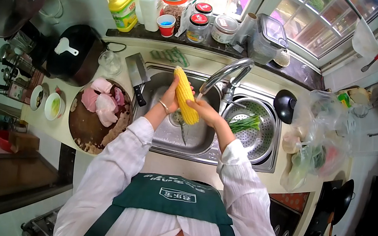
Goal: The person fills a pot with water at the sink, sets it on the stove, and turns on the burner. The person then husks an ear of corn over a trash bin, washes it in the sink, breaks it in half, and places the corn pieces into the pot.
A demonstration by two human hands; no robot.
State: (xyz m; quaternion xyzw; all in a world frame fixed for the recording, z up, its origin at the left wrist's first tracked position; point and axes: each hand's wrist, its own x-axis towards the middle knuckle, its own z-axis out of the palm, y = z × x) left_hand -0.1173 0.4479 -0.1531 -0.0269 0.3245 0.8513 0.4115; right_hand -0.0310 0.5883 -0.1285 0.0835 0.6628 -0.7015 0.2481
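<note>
A peeled yellow ear of corn [184, 96] is held slanting over the left basin of the steel sink [159, 136]. My left hand [171, 95] is wrapped round its upper part from the left side. On the right side, my right hand [205, 112] grips the lower part with thumb and fingers. The curved faucet [228, 67] reaches over the basin just beside the corn. Below the corn, something thin and dark, partly green, lies in the basin near the drain; I cannot make out what it is.
Left of the sink, a cleaver [136, 74] lies beside a round cutting board [87, 127] with raw meat [103, 101]. In the right basin a colander [263, 141] holds green stalks [246, 123]. Plastic bags of vegetables [312, 158] and a black bowl [284, 106] stand further right.
</note>
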